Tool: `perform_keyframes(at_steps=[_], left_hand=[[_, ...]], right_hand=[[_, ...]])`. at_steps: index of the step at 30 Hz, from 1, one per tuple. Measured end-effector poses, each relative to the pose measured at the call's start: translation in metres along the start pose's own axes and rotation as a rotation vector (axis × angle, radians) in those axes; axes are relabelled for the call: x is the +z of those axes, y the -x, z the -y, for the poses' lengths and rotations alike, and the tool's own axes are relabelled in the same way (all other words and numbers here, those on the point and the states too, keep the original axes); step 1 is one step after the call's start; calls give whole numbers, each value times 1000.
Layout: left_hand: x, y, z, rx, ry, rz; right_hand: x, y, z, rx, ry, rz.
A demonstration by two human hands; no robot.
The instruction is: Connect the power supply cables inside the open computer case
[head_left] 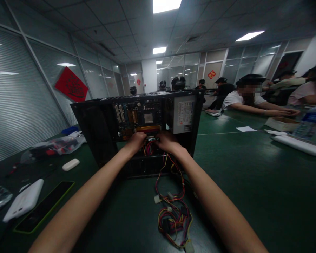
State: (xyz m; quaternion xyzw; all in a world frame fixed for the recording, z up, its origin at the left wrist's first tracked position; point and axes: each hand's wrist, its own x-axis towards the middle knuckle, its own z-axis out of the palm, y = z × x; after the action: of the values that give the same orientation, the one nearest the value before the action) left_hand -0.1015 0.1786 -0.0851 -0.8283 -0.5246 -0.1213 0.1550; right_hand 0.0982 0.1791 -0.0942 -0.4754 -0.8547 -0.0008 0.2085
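Observation:
A black computer case (88,130) stands on the green table with its open side facing me. Inside it are a motherboard (155,107) with a bare square socket and, at upper right, a silver power supply (184,116). Both my hands reach into the case below the board. My left hand (137,142) has its fingers curled beside a bundle of cables (149,147). From the other side my right hand (167,141) closes in at the same bundle. What the fingertips grip is too dark and small to make out. Coloured power cables (173,214) hang out onto the table.
A phone (46,207), a white power bank (26,198), a white earbud case (71,164) and a plastic bag (58,146) lie to the left. At right are a paper (246,129), an open box (281,123) and a water bottle (313,121). Other people sit beyond.

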Motion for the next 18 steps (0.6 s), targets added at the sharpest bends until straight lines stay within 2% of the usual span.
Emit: perform_keyframes(at_steps=[12,18], left_hand=[[-15,4,-15,-100,-47,44],[-10,4,-11,-165,16,33]], right_hand=[[1,3,1,-34,22,-9],[5,0,0,-86,13,-7]])
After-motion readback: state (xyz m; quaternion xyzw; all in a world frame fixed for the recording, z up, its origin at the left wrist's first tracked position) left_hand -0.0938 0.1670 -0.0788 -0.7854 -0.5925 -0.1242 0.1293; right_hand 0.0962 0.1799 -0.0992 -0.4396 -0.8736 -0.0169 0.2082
